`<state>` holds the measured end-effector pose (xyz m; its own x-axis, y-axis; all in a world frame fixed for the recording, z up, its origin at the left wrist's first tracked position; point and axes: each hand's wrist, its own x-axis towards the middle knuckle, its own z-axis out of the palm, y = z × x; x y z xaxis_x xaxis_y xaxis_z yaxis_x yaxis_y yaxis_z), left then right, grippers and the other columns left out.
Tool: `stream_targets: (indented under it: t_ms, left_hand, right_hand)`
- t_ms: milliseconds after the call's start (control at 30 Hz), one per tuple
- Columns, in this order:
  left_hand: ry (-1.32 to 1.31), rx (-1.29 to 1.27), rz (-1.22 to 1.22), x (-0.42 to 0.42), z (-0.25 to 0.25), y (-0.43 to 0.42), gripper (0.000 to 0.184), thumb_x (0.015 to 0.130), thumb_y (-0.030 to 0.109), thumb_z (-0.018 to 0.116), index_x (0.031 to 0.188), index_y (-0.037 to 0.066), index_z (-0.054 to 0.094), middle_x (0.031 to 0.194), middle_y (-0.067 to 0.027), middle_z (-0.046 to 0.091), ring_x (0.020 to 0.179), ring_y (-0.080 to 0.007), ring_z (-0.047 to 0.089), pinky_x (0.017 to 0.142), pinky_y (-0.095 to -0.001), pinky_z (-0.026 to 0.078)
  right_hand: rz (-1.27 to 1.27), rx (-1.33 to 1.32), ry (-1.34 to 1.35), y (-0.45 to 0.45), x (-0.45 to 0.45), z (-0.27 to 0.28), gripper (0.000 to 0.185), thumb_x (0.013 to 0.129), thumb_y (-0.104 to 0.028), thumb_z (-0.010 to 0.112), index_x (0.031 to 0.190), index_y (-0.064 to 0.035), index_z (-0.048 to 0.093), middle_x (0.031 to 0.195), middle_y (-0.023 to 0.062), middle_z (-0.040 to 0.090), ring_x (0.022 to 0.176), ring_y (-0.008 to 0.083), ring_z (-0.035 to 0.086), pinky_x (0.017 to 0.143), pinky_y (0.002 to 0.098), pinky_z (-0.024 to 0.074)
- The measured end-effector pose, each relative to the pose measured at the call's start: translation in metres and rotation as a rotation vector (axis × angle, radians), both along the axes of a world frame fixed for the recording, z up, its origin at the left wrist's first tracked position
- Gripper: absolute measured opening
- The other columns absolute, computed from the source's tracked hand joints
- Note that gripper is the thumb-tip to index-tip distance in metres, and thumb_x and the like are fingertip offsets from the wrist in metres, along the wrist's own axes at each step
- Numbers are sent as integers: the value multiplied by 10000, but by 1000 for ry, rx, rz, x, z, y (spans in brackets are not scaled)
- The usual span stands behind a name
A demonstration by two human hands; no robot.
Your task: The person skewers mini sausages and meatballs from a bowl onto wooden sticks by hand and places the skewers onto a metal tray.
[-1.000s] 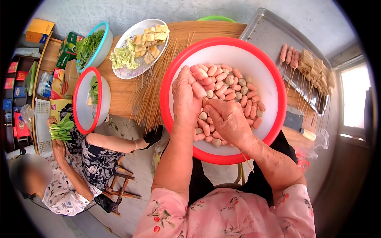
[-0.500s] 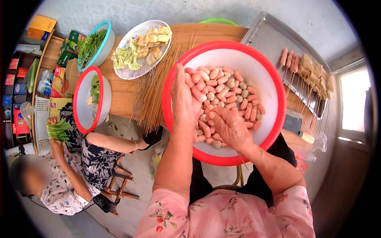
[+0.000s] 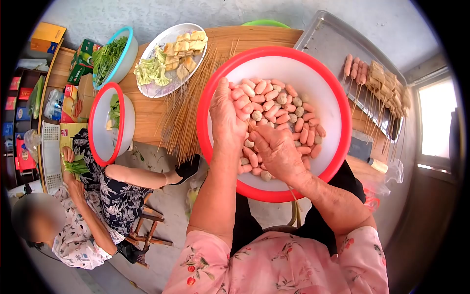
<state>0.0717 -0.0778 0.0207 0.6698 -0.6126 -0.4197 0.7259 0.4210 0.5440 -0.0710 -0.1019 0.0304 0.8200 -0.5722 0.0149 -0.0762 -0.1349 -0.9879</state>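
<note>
A white basin with a red rim (image 3: 344, 142) sits before me, holding many small pink sausages (image 3: 310, 137) and greyish speckled balls (image 3: 282, 98). Over its left side my left hand (image 3: 226, 117) is closed around several small sausages (image 3: 242, 102), stacked against the palm. My right hand (image 3: 279, 149) pinches a thin bamboo skewer (image 3: 293, 194); its rear end pokes out below the wrist, over the near rim. The skewer's front end points at the sausages in my left hand, but its tip is hidden by the fingers.
Loose bamboo skewers (image 3: 188, 117) lie left of the basin. Beyond are a plate (image 3: 152, 90) of cut food, a blue-rimmed basin (image 3: 133, 54) and another red-rimmed basin (image 3: 91, 122). Rightward, a metal tray (image 3: 318, 36) holds skewered food near a knife (image 3: 360, 148). A seated person (image 3: 83, 230) holds greens.
My right hand has moved slightly up and left with the skewer, closer to my left hand. The other person's hand with the greens has shifted a little. The view has moved slightly.
</note>
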Motion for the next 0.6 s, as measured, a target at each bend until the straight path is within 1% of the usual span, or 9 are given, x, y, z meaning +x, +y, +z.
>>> stream_targets:
  t_ms: [67,133,200,233,300,433,500,600]
  left_hand:
    - [15,-6,3,-1,0,-1,242,955,275,487,815,85,432,593,5,397,422,-67,348,343,-197,306]
    - [7,48,30,-3,3,-2,241,953,273,490,811,87,429,590,9,396,418,-63,348,330,-191,300]
    - [13,39,32,-3,3,-2,240,951,270,493,808,88,428,586,12,393,416,-61,346,327,-190,300]
    - [18,30,35,-3,4,-2,240,949,267,495,804,89,426,583,15,391,413,-59,345,324,-189,299]
    - [14,32,40,-3,4,-2,240,950,267,493,802,90,425,579,16,390,411,-58,344,320,-189,297]
    - [32,39,46,-3,5,-3,239,954,266,483,801,92,426,571,18,389,405,-56,344,311,-191,292]
    - [31,32,43,-3,5,-3,237,956,265,478,801,92,427,571,17,390,404,-56,345,311,-192,291]
    - [25,0,35,-1,2,-2,234,959,261,469,801,93,429,570,16,389,404,-56,347,311,-194,288]
  right_hand:
    - [3,-22,13,-1,0,-1,183,892,-115,551,767,18,545,632,171,556,535,303,534,492,374,405]
    - [8,-44,25,0,0,-3,177,889,-113,554,769,16,547,632,172,556,542,312,540,494,377,408]
    - [-10,-90,-17,0,1,-4,172,909,-97,519,786,20,547,636,126,538,515,207,475,497,330,397]
    - [-11,-90,-16,0,1,-5,172,909,-97,519,786,20,547,636,126,538,515,207,475,497,330,397]
    - [-21,-81,-10,1,2,-5,157,902,-98,526,798,17,555,639,133,548,522,228,485,507,339,403]
    - [7,-73,73,-2,2,3,159,905,-105,523,807,14,564,628,128,547,528,214,495,519,333,411]
    - [-11,13,59,0,3,3,197,895,-121,539,753,15,547,628,169,551,557,309,548,519,385,416]
    - [-6,-12,37,0,4,1,203,895,-117,538,746,20,542,624,168,544,551,299,540,520,381,413]
